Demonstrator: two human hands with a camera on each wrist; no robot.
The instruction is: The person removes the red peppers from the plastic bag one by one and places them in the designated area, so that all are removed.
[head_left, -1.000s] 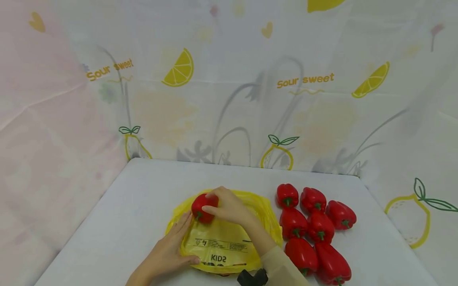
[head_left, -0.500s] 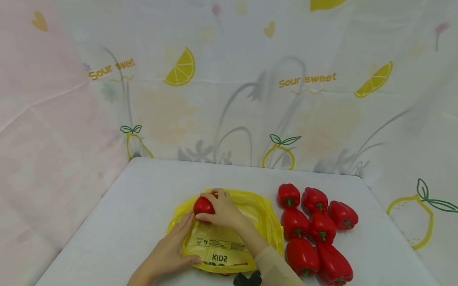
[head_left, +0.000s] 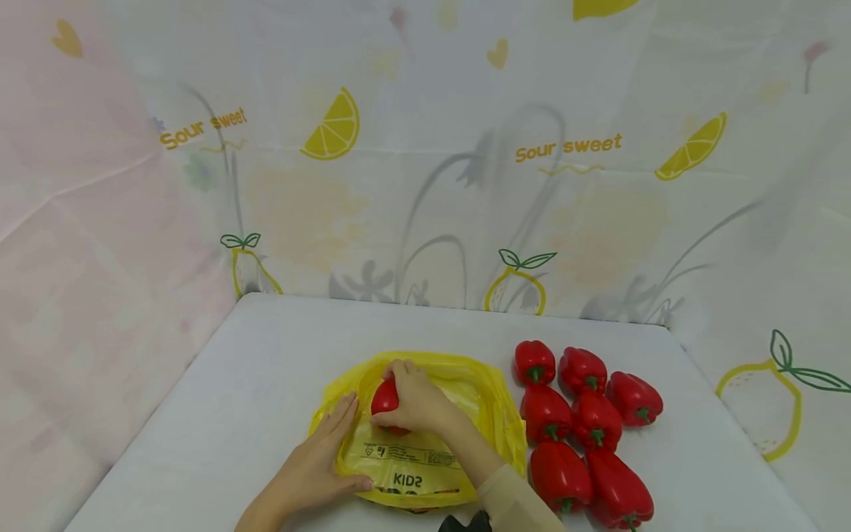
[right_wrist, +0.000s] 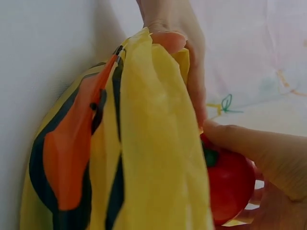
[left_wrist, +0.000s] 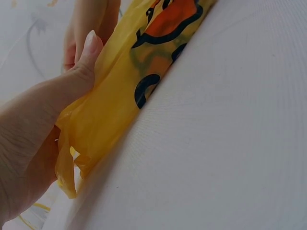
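My right hand [head_left: 417,399] grips a red bell pepper [head_left: 384,403] over the mouth of a yellow plastic bag [head_left: 419,436], which lies on the white table. In the right wrist view, the pepper [right_wrist: 232,184] sits between thumb and fingers, its green stem end partly behind the bag's side [right_wrist: 163,143]. My left hand [head_left: 319,462] rests along the bag's left rim with straight fingers, the thumb spread to the near rim. The left wrist view has the left thumb [left_wrist: 88,60] on the bag's edge. What lies deeper in the bag is hidden.
Several more red bell peppers [head_left: 595,421] stand close together on the table [head_left: 279,347], right of the bag. A printed cloth [head_left: 425,148] with lemon drawings hangs behind the table and along its sides.
My right hand has moved the bell pepper slightly right and nearer, from the bag's far-left rim into its mouth. The left hand has stayed put at the rim.
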